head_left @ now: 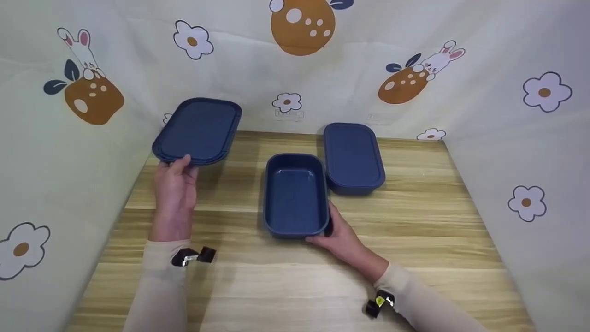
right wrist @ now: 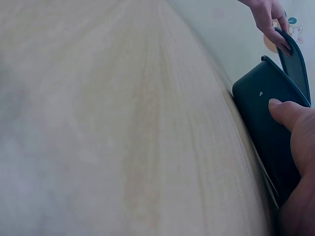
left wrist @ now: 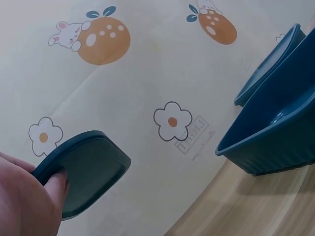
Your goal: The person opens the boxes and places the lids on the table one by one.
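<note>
My left hand (head_left: 175, 189) pinches the near edge of a dark blue lid (head_left: 198, 131), thumb on top, and holds it in the air at the left. In the left wrist view the lid (left wrist: 93, 172) tilts away from the thumb. An uncovered dark blue food container (head_left: 296, 203) stands on the table with nothing inside. My right hand (head_left: 343, 242) grips its near right corner, the thumb against the front wall in the right wrist view. Close behind it on the right is a second dark blue container (head_left: 354, 157) with its lid on.
The wooden table (head_left: 415, 221) ends at a pale cloth backdrop (head_left: 230, 69) printed with flowers, rabbits and oranges. More of this cloth rises along the left and right sides. Each sleeve carries a small black wrist device (head_left: 193, 256).
</note>
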`<state>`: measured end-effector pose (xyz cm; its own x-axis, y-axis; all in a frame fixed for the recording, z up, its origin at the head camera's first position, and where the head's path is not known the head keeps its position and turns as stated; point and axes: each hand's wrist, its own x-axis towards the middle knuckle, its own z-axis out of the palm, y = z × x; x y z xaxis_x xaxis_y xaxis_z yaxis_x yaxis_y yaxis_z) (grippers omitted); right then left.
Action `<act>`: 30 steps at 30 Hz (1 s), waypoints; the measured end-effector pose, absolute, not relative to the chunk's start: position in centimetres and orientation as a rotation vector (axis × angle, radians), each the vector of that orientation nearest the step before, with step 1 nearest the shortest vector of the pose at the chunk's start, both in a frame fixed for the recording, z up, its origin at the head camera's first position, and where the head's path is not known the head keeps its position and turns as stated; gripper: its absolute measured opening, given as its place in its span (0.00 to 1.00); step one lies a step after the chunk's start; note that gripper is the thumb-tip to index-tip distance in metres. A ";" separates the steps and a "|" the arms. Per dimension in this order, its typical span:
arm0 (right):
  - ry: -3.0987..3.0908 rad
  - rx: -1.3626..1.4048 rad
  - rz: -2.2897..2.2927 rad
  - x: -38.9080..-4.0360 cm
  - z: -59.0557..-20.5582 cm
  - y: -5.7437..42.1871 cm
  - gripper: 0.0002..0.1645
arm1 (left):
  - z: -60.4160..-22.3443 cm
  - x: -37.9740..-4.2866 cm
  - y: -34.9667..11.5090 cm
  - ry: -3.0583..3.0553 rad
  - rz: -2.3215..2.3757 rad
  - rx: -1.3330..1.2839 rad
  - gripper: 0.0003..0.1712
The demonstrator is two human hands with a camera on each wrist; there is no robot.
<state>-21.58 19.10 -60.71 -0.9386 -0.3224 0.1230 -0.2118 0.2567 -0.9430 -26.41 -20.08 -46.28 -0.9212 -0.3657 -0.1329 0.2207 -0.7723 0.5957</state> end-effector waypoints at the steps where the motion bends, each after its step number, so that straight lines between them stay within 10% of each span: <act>1: 2.417 -0.520 -1.784 -21.6 -60.7 19.1 0.73 | -46.3 -26.5 -20.1 -0.851 -2.673 0.342 0.36; 30: 2.453 -0.487 -1.739 -21.5 -60.6 19.2 0.72 | -49.1 -29.5 -21.6 -0.840 -2.671 0.506 0.34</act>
